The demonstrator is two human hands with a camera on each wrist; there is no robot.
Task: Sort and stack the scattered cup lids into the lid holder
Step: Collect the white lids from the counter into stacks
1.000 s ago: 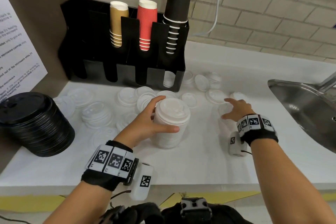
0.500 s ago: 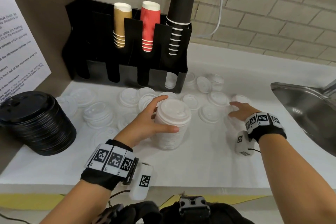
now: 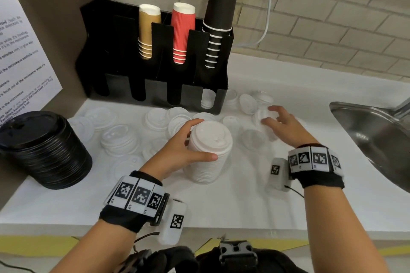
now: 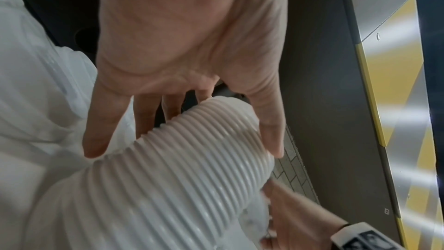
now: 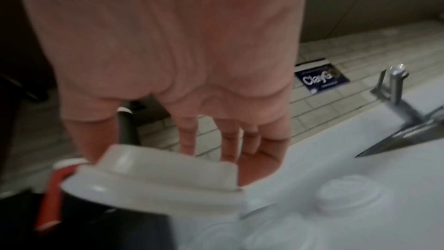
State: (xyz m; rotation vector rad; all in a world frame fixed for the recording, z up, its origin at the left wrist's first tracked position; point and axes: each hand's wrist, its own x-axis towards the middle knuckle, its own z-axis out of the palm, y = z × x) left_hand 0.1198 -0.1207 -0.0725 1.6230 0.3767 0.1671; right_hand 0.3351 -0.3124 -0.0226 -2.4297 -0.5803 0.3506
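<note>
Left hand wraps thumb and fingers around tall stack of white lids standing on counter; right hand holds a single white lid above loose lids; black holder behind, one front slot partly filled.

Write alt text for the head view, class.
A left hand grips a tall stack of white lids on a white counter, while the right hand picks up a loose lid near the black lid holder.
</note>
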